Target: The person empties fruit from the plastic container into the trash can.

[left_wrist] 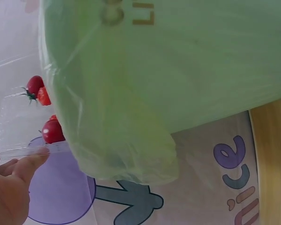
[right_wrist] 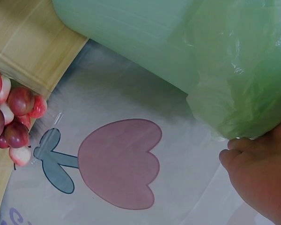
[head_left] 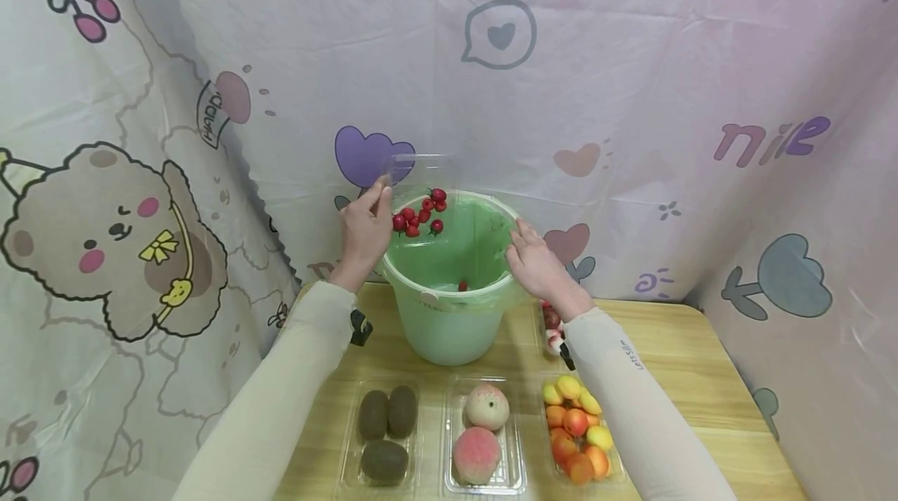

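My left hand (head_left: 366, 224) pinches the edge of a clear plastic box (head_left: 421, 166), tilted over the far left rim of a pale green bucket (head_left: 449, 333). Small red fruits (head_left: 424, 216), some like cherry tomatoes (left_wrist: 52, 131) with green stalks, lie in the box. One red fruit (head_left: 462, 285) shows low inside the bucket. A thin green plastic bag (left_wrist: 117, 136) lines the bucket and hangs over its outside. My right hand (head_left: 540, 263) holds the bucket's right rim, its fingers at the bag (right_wrist: 243, 103).
Nearer on the wooden table (head_left: 673, 376) stand clear boxes of kiwis (head_left: 384, 462), peaches (head_left: 477, 454) and yellow and orange fruits (head_left: 578, 439). Grape-like fruits (right_wrist: 16, 112) lie in another box right of the bucket, partly behind my right arm. A printed curtain (head_left: 631, 57) hangs behind.
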Motion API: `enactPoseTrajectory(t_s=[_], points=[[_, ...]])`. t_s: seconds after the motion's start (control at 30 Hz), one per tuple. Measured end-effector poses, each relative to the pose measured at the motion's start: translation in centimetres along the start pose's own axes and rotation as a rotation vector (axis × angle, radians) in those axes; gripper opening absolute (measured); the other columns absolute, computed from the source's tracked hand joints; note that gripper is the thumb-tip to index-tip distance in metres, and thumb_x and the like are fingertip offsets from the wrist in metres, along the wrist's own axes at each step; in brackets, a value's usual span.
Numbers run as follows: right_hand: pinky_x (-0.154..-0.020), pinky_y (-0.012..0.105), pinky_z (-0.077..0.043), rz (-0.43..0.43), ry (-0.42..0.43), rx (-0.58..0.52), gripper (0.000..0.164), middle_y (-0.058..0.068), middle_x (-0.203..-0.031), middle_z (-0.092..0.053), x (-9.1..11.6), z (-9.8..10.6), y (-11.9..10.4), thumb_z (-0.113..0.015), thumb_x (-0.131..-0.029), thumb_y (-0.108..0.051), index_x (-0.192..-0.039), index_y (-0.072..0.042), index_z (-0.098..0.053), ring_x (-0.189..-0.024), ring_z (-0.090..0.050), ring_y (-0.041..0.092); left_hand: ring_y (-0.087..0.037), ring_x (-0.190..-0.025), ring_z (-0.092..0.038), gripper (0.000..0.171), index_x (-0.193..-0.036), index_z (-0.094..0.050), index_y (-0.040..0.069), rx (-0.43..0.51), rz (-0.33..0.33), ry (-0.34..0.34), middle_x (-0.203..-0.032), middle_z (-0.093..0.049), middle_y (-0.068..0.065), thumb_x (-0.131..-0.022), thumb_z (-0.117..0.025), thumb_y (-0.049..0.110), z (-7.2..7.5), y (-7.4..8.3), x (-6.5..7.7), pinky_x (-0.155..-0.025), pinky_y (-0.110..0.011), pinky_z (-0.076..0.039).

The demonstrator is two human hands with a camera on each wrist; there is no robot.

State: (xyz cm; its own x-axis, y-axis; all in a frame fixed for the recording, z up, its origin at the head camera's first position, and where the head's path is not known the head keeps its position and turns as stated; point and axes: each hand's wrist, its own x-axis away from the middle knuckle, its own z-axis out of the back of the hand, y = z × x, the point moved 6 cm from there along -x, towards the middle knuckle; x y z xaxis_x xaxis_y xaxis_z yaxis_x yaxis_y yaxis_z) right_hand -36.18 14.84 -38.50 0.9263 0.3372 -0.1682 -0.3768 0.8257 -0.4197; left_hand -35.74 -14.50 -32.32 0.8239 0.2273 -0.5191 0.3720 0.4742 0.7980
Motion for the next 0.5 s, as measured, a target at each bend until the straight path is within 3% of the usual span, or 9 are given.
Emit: enactPoseTrajectory(t_s=[0.5], points=[[-0.134, 0.055, -0.013, -0.013, -0.012, -0.008, 0.062, 0.025, -0.175, -0.015, 0.01, -0.01, 0.06, -0.025, -0.112, -0.028, -0.157, 0.012, -0.036, -0.162, -0.016, 0.044, -0.023, -0.073, -0.055, 0.038, -0.145, -0.063, 0.010, -0.010, -0.090, 0.046, -0.129, -0.074, -0.019, -0.110, -0.056, 0.022, -0.15, 0.11, 0.31, -0.066, -0.016, -0.041]])
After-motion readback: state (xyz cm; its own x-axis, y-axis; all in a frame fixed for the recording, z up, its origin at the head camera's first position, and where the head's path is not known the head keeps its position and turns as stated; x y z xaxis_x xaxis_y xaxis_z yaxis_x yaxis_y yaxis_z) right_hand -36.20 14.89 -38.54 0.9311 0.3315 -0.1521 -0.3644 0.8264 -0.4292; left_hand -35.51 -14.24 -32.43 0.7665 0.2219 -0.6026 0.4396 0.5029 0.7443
